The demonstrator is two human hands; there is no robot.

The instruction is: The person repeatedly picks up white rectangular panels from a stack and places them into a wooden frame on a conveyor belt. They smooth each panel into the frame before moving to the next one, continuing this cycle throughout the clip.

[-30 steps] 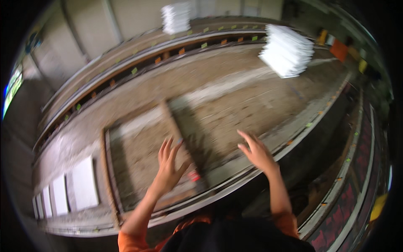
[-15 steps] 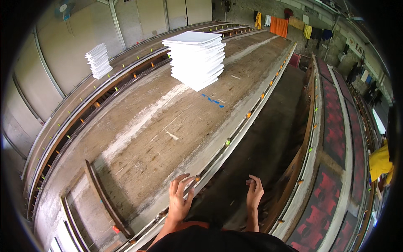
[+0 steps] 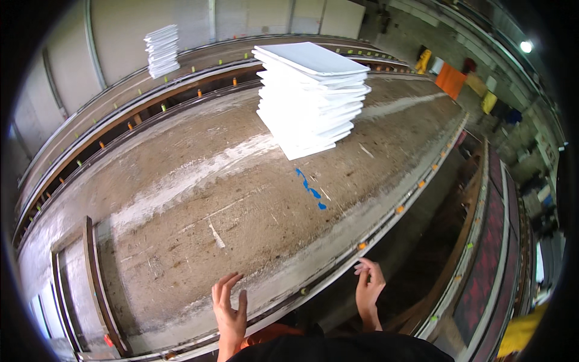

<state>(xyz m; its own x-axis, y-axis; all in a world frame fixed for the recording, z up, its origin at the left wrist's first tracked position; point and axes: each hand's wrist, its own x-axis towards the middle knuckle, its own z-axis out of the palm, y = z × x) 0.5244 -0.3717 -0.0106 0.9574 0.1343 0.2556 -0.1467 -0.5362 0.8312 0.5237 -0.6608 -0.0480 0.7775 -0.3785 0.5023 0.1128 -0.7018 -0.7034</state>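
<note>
My left hand (image 3: 230, 306) is raised with its fingers apart over the near edge of a long brown worktable (image 3: 181, 223), holding nothing. My right hand (image 3: 369, 288) hovers beside the same table's edge rail, its fingers loosely bent and nothing visible in them. Ahead of both hands, a tall, uneven stack of flat white pieces (image 3: 313, 96) stands on the tabletop; I cannot tell their material. Blue marks (image 3: 311, 188) show on the surface just in front of that stack.
Orange and green clips line the table's rail (image 3: 400, 209). A wooden frame (image 3: 95, 283) lies at the left end. Behind, another table carries a smaller white stack (image 3: 161, 53). Across a dark aisle, dark-red printed panels (image 3: 485, 241) lie on a right-hand table. Cloths (image 3: 451, 80) hang far back.
The view has turned and come nearer to the tall white stack, which looks larger now. My hands have spread farther apart, both still holding nothing.
</note>
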